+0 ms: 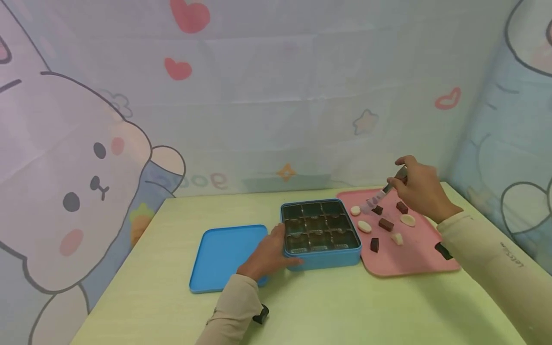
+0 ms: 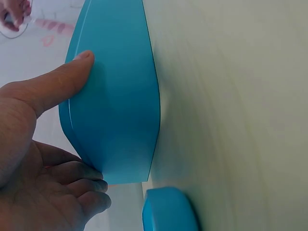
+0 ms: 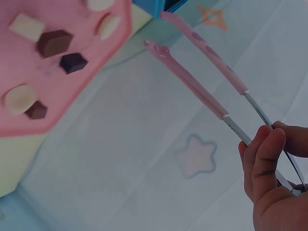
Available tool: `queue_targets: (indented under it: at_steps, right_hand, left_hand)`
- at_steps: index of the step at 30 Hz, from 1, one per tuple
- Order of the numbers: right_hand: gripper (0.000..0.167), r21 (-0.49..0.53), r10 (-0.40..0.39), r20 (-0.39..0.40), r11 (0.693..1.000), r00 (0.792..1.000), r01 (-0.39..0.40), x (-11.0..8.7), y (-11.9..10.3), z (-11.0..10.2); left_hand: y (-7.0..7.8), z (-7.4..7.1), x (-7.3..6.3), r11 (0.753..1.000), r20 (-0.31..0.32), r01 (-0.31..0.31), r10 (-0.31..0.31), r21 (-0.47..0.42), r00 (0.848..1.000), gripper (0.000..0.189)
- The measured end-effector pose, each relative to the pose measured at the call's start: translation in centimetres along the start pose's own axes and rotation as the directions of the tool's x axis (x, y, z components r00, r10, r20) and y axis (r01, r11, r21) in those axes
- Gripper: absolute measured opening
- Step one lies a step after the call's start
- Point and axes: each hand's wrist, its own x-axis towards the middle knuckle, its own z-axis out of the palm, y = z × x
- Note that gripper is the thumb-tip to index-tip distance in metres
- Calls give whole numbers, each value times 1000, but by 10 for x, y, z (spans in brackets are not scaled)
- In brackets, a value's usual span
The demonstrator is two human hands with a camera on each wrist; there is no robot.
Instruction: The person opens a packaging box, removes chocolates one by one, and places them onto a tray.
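My left hand [image 1: 270, 251] grips the front left corner of a blue box [image 1: 327, 259]. The thumb lies on the front wall and the other fingers bend along the left side, as the left wrist view shows. Inside the box is a clear divided insert [image 1: 318, 224] with several square compartments. Over the far part of a pink tray [image 1: 401, 266], my right hand [image 1: 420, 187] holds metal tongs [image 3: 236, 129] with pink tips. Those tips stand apart with nothing between them in the right wrist view. Dark brown blocks [image 1: 385, 224] and cream-white pieces [image 1: 364, 226] are scattered on the tray.
A flat blue lid [image 1: 222, 254] lies left of the box, partly behind my left forearm. The pink tray sits right beside the box on the pale yellow-green table [image 1: 327, 311]. Behind the table hangs a printed cloth [image 1: 267, 105] with cartoon figures and hearts.
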Motion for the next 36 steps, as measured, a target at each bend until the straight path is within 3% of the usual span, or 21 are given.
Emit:
queue_targets:
  at_steps: [5,11,20,29,36]
  right_hand:
    - [42,42,5,34,999,999,-6,17,-20,16]
    - [42,65,-5,91,998,996,-1,31,-34,40]
    - [44,60,18,132,998,991,-26,37,-33,71]
    - [52,82,42,247,995,968,-64,46,-32,88]
    - [60,47,44,280,997,959,-60,52,-34,96]
  left_hand:
    - [-2,1,1,1000,-12,-22,22,7,1000,109]
    - [-1,0,-1,1000,1,-2,2,3,1000,109]
    - [-1,0,-3,1000,5,12,-12,8,1000,111]
    - [0,1,-3,1000,4,18,-18,22,1000,112]
    - [0,1,-2,1000,0,22,-22,22,1000,112]
